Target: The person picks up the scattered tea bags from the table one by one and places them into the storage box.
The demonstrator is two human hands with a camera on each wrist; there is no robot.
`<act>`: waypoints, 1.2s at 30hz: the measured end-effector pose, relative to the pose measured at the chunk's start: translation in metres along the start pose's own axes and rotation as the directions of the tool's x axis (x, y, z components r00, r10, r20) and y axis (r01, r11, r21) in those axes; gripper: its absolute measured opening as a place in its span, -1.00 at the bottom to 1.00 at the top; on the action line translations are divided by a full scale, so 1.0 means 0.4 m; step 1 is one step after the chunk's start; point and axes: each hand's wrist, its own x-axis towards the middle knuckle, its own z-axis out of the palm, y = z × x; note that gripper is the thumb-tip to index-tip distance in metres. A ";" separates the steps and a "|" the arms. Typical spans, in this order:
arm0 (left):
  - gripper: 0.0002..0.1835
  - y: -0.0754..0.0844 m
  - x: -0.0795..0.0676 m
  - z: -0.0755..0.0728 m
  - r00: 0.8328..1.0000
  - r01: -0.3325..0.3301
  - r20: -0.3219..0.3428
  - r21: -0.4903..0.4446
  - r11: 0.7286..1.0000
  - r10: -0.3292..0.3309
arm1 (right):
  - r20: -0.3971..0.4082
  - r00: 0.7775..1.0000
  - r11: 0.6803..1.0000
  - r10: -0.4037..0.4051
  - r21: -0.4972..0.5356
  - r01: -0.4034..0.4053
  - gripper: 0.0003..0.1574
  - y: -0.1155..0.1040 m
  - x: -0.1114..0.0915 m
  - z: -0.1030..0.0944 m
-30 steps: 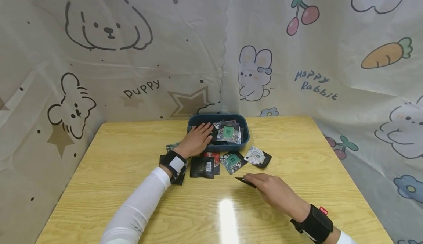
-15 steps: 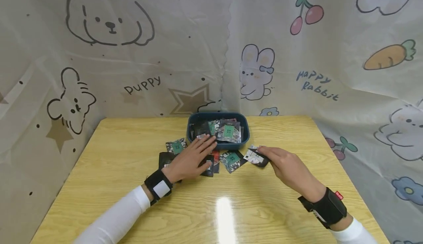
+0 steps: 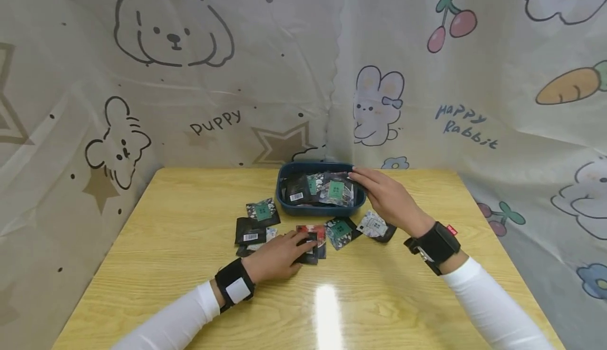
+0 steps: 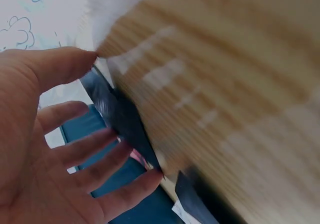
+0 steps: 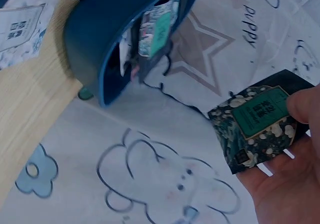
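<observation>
My right hand (image 3: 393, 200) is raised at the right end of the dark blue basket (image 3: 317, 211). Between thumb and fingers it pinches a flat sachet (image 5: 260, 116) with a green label and floral print, clearest in the right wrist view. My left hand (image 3: 277, 258) is low over the table in front of the basket, fingers spread and touching a black sachet (image 3: 310, 259). In the left wrist view, that black sachet (image 4: 120, 116) lies along the fingertips, with the thumb apart from them. A red sachet (image 3: 314, 229) shows just beyond these fingers.
Several sachets fill the basket, including one with a green label (image 3: 336, 190). Left of centre lie a green-labelled sachet (image 3: 262, 211) and a black one (image 3: 248, 231). To the right are a floral sachet (image 3: 340, 231) and a white-labelled one (image 3: 373, 224). A printed cloth (image 3: 265, 97) hangs behind the table.
My left hand has moved from inside the basket down to the sachets in front. My right hand, with its sachet, has moved from the table up to the basket's right end.
</observation>
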 end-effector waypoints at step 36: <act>-0.47 0.078 -0.016 0.007 1.000 0.010 -0.020 0.091 0.996 -0.008 | -0.026 0.978 0.977 0.205 -0.054 -0.207 -0.50 0.034 -0.143 0.133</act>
